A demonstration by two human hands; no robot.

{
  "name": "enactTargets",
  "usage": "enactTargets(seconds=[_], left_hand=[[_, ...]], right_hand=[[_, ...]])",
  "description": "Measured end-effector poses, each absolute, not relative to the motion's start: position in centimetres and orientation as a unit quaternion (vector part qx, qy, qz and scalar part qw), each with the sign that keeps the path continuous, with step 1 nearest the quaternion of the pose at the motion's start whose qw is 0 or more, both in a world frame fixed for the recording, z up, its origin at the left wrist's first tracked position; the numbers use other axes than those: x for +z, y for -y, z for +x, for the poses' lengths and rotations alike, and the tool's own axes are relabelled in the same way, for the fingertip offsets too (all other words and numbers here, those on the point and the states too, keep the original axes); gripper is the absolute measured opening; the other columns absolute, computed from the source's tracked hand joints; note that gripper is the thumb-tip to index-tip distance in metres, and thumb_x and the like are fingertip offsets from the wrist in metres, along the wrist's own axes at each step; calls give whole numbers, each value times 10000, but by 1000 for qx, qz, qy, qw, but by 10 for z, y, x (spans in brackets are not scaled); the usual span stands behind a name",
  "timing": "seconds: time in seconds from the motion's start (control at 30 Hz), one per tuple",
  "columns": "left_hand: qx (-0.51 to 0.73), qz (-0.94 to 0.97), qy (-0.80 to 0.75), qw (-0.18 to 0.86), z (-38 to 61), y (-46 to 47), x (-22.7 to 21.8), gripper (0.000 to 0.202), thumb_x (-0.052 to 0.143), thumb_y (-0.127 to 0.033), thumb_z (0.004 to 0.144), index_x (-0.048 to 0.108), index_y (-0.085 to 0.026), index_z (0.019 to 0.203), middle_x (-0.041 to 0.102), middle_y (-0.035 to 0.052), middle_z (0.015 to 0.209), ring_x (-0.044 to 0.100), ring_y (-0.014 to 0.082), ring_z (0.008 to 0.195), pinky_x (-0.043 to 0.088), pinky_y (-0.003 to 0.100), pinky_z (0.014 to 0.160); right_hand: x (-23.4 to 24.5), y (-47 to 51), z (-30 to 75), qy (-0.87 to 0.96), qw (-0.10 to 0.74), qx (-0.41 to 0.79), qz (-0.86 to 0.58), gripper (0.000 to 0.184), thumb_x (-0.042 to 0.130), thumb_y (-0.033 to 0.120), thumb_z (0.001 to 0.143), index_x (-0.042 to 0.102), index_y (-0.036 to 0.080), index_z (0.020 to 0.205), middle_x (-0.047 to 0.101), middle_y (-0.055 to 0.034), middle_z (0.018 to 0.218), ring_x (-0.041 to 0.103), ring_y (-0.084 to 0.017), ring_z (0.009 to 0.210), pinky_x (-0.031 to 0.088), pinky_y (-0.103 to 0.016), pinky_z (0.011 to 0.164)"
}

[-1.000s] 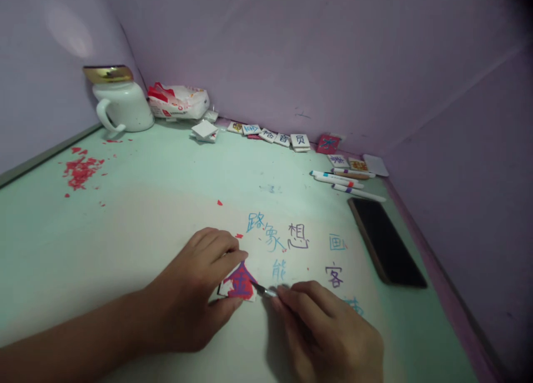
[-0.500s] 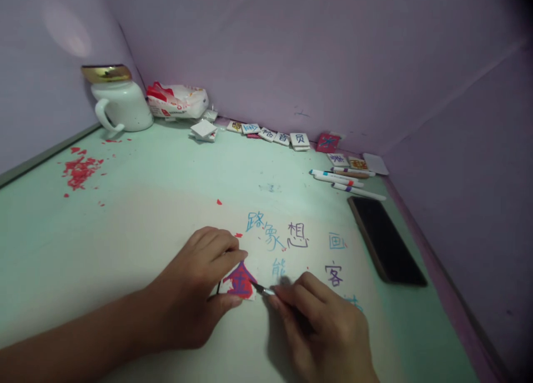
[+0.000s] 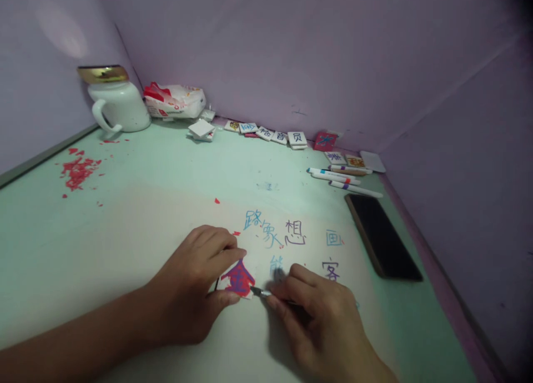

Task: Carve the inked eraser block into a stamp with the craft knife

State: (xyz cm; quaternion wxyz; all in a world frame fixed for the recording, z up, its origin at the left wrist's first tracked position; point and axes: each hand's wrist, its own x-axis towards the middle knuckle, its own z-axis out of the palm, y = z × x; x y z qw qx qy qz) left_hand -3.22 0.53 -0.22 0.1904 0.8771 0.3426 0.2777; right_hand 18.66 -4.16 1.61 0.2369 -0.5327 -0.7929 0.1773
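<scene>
A small square tile (image 3: 239, 282) lies flat on the table, its red coating marked with a purple Chinese character and its edges showing white. My left hand (image 3: 208, 283) grips the tile between thumb and forefinger from the left. In my right hand (image 3: 318, 311) is a craft knife (image 3: 261, 293), held like a pen. The blade's tip touches the red surface at the tile's right edge. Most of the knife's handle is hidden inside my fingers.
Red shavings (image 3: 79, 172) lie at the left, near a white mug (image 3: 119, 105) and a tissue pack (image 3: 177, 101). Lettered tiles (image 3: 297, 139) line the wall. Several markers (image 3: 337, 176) and a phone (image 3: 381, 236) lie at the right. Blue and purple characters (image 3: 295, 232) mark the table.
The knife tip has shifted slightly down along the tile's right edge, and my right hand with it. My left hand still grips the tile. The whole view has moved a little.
</scene>
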Motion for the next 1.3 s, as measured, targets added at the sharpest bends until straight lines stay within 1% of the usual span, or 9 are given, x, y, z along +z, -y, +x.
enactTargets(seconds=[0.13,0.23,0.37,0.5,0.6,0.8,0.97,1.1,1.3], left_hand=[[290,872,-352,180,-32,-4,-3,287,636,-157,784,590,-161,1067,587,101,1021,529,282,969,439,463,852],[300,867,-357,174,-31,-3,-3,274,647,-157,772,595,-155,1041,593,98,999,531,280,961,444,456,844],[301,865,-358,182,-30,-4,-1,260,645,-152,766,598,-160,1022,600,95,986,538,274,952,451,449,841],[297,865,-358,186,-30,-4,-2,280,645,-151,761,595,-164,1035,600,98,1007,536,276,977,449,451,858],[296,865,-359,189,-30,-4,-3,278,628,-158,775,591,-167,1051,594,101,1008,530,277,977,442,458,860],[293,869,-356,179,-30,-4,-1,274,623,-157,769,596,-161,1042,594,104,994,536,280,940,434,464,839],[296,870,-357,170,-30,-4,-2,283,636,-154,752,603,-153,1033,597,105,988,536,286,939,431,467,830],[297,872,-348,176,-31,-4,-2,281,639,-142,756,603,-144,1035,590,103,986,532,276,937,432,456,837],[293,873,-348,178,-31,-5,-2,283,628,-151,762,600,-147,1043,593,105,991,527,272,931,428,461,833]], right_hand=[[7,50,183,760,272,175,-563,190,520,234,880,639,210,733,553,9,645,523,-107,515,340,-220,470],[1,57,178,740,289,157,-587,217,489,239,906,638,204,752,547,1,661,527,-115,532,352,-225,485],[-1,58,177,749,283,141,-583,229,486,247,907,650,205,753,522,9,644,495,-108,489,328,-232,464],[0,53,180,758,283,153,-568,219,494,242,893,644,211,736,521,13,641,481,-104,488,310,-234,461],[3,49,181,766,278,164,-556,233,486,239,888,635,211,711,536,8,638,489,-108,488,311,-237,464],[16,42,184,795,236,172,-531,241,495,217,873,632,203,675,563,5,616,526,-108,465,325,-231,446],[16,41,184,787,238,182,-540,240,493,234,867,611,201,662,565,4,615,539,-118,469,333,-232,448],[9,45,182,761,236,203,-569,207,498,261,863,606,214,693,569,10,635,544,-130,502,344,-242,478],[12,43,182,778,232,197,-550,217,488,236,871,599,206,687,567,10,631,538,-120,480,337,-236,458]])
